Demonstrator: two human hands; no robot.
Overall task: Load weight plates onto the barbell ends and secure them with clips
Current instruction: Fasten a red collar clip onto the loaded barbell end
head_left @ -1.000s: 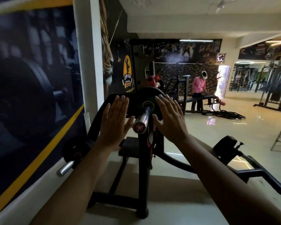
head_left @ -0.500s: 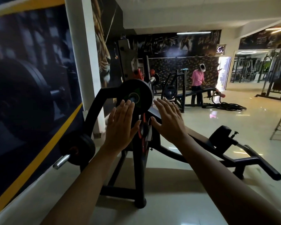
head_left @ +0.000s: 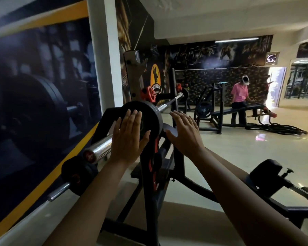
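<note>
The black press bench (head_left: 148,185) carries the barbell (head_left: 100,148) in its uprights, with the chrome sleeve end pointing down and left toward the wall. A dark weight plate (head_left: 150,115) is already on that sleeve, well in from the tip, leaving bare chrome outboard of it. Both hands are apart, flat and straight-fingered, and neither grips anything. The left hand (head_left: 127,141) is spread over the plate's outer face and the sleeve, while the right hand (head_left: 185,135) is just beside the plate's right rim. Whether either palm actually presses on the plate cannot be told. The step looks like seating the plate, so push evenly with both palms along the bar's line so it slides square instead of cocking, until it stops against the inner collar. Keep the fingers off the inner face, where they could be pinched. An orange clip (head_left: 148,94) sits by the upright above the plate. It probably goes on next, pushed tight against the plate.
</note>
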